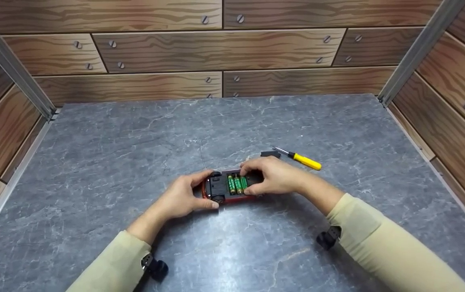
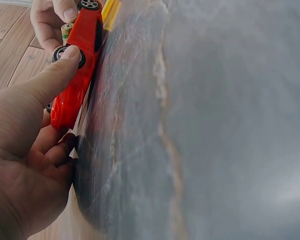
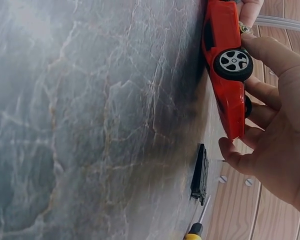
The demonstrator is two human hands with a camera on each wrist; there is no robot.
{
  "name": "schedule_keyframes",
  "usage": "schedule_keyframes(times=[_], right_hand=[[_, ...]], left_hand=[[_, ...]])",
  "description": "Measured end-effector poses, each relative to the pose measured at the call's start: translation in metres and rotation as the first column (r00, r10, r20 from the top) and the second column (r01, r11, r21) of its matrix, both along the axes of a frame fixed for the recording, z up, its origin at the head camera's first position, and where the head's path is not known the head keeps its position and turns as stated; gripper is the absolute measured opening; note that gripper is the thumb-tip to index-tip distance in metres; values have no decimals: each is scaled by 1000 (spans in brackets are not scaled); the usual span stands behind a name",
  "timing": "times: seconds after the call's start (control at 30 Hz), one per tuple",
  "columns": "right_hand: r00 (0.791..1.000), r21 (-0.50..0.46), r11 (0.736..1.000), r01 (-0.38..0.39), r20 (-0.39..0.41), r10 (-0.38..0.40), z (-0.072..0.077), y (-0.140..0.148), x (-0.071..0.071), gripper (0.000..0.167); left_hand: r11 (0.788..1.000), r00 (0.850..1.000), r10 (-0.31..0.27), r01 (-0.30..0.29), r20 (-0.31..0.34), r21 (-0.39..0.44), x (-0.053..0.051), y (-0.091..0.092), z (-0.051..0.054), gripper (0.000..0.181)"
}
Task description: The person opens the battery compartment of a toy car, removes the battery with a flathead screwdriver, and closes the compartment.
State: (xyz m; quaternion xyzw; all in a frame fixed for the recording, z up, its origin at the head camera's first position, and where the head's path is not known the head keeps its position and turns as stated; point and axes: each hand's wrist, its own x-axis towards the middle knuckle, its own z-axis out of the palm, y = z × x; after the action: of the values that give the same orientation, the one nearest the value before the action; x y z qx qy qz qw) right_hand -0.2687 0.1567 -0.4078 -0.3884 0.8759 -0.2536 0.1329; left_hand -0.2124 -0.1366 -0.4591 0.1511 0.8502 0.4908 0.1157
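A red toy car (image 1: 234, 198) lies upside down on the table, its black underside up. Green batteries (image 1: 231, 184) sit side by side in the open compartment in its underside. My left hand (image 1: 179, 196) grips one end of the car, thumb by a wheel (image 2: 65, 56) and fingers on the far side. With thumb and a finger, my right hand (image 1: 275, 175) pinches the ends of the battery (image 1: 244, 183) nearest to it, at the compartment. In the right wrist view, the thumb touches that battery's end (image 3: 246, 28). The right palm hides the car's other end from above.
Behind the right hand lies a small black cover (image 1: 270, 154), also in the right wrist view. Beside it is a screwdriver (image 1: 306, 161) with a yellow handle, its tip toward the cover. Wood-patterned walls (image 1: 216, 48) border the grey marbled table (image 1: 135, 142).
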Motion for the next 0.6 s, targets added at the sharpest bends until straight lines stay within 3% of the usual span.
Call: schedule_keyframes(times=[0.37,0.6], right_hand=[[999,-61,997,38,20,-36,-3,2,1,39],[992,-152,981,123,26,-120,2,9,2,43]], left_hand=[[1000,1000,2,-2,-27,10,0,0,-1,98],[1000,999,2,-2,-33,16,0,0,-1,98]])
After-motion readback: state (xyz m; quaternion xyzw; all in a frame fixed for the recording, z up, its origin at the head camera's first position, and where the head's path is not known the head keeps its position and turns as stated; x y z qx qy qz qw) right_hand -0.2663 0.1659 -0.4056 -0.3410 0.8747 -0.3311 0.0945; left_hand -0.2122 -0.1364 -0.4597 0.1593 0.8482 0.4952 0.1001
